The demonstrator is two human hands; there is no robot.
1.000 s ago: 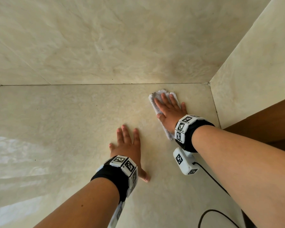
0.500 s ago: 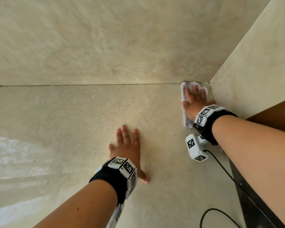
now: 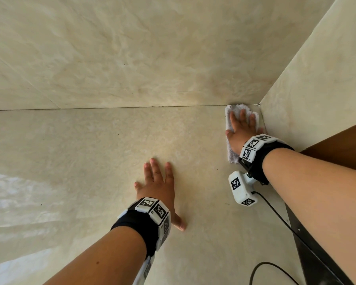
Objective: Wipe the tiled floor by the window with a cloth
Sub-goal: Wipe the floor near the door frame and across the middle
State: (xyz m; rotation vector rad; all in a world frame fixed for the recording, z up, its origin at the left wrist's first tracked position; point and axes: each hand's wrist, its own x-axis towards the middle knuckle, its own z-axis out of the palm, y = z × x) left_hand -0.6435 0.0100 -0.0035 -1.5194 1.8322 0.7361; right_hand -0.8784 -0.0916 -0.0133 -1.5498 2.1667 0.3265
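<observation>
Flat, right hand [image 3: 242, 133] presses cloth [image 3: 230, 156] into floor [image 3: 90, 151] corner.

Cream marbled floor [image 3: 111, 151], pale lilac cloth [image 3: 231, 155], black-and-white checkered wristbands [image 3: 152, 210]

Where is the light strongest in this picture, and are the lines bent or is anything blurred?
Head view: a bright patch of glare washes out the floor at lower left; the wall-floor seam bows slightly from the wide lens; the right hand, on the cloth, and the left hand look sharp, not blurred.
</observation>
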